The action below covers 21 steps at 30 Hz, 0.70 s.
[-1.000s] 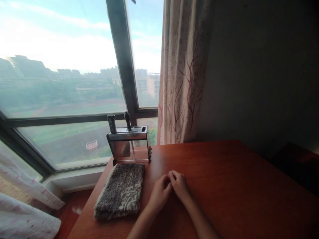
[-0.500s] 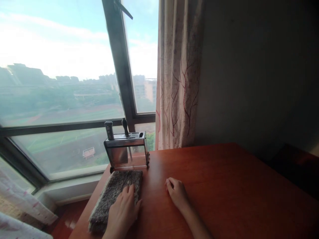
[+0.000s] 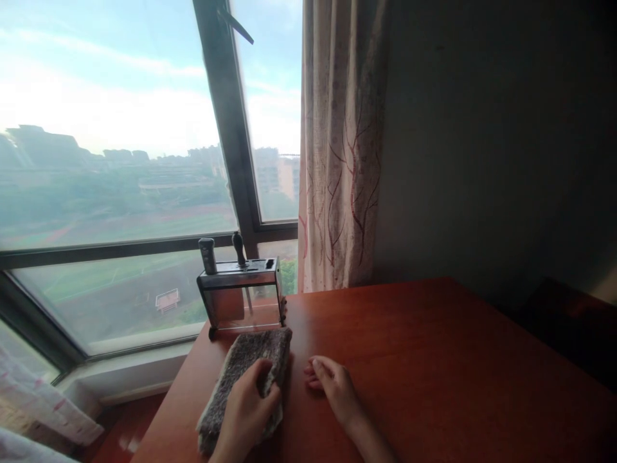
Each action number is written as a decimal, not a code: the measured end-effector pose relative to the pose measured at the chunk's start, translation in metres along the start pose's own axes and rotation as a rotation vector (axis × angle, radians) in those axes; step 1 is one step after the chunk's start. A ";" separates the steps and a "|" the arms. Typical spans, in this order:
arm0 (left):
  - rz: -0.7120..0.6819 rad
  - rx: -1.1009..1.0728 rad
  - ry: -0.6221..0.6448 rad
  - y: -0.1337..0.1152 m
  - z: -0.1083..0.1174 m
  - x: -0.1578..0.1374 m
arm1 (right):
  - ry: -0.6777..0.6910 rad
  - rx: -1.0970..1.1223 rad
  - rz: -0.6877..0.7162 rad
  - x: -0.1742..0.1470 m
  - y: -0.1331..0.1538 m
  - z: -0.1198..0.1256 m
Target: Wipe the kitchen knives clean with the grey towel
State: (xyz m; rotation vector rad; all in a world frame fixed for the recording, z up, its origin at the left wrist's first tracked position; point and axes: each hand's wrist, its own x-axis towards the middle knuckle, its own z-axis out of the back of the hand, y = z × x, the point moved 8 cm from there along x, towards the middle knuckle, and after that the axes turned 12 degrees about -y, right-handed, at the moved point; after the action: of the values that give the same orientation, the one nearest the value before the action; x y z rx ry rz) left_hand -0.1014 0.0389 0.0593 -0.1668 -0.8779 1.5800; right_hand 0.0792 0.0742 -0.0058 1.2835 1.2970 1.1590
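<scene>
A folded fuzzy grey towel [image 3: 236, 373] with a pale edge lies on the near left part of the table. My left hand [image 3: 250, 405] is on top of it, with its fingers and thumb closed on the towel's right side; the fingertips are partly hidden. To the right of the towel, just over the tabletop, my right hand [image 3: 332, 386] is loosely curled, fingers bent in towards the palm, and nothing shows in it. A gap separates it from the towel.
Behind the towel stands a clear-sided knife block [image 3: 241, 273] with dark-handled knives in it. The reddish-brown table [image 3: 434, 373] reaches to the right. A window [image 3: 120, 247] is at the left and back, beside a patterned curtain [image 3: 337, 161].
The towel has shifted to the right with my left hand, whose fingers have gone from lying on it to closing on its side. My right hand has moved slightly left and down.
</scene>
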 end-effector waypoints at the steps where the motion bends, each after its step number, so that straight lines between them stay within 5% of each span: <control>1: -0.010 -0.090 -0.022 -0.007 -0.002 -0.003 | 0.060 0.087 -0.052 -0.006 0.002 -0.005; 6: -0.119 -0.330 -0.022 -0.059 -0.021 -0.022 | 0.268 0.426 -0.245 -0.030 0.013 -0.018; 10: -0.264 -0.393 0.184 -0.098 -0.043 -0.032 | 0.142 0.559 -0.432 -0.023 -0.005 -0.008; 13: -0.335 -0.395 0.208 -0.100 -0.036 -0.014 | 0.024 0.707 -0.556 -0.014 -0.017 -0.002; 15: -0.307 -0.341 -0.023 -0.082 -0.006 0.019 | -0.022 0.807 -0.616 -0.010 -0.019 0.001; 21: -0.171 -0.176 -0.805 -0.008 0.134 0.127 | -0.134 0.919 -0.642 -0.005 -0.019 0.013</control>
State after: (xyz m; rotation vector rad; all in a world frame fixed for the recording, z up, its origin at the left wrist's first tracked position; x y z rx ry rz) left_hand -0.2004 0.0950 0.2051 0.4446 -1.6053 1.4021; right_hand 0.0903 0.0689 -0.0264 1.3402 2.0306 -0.0190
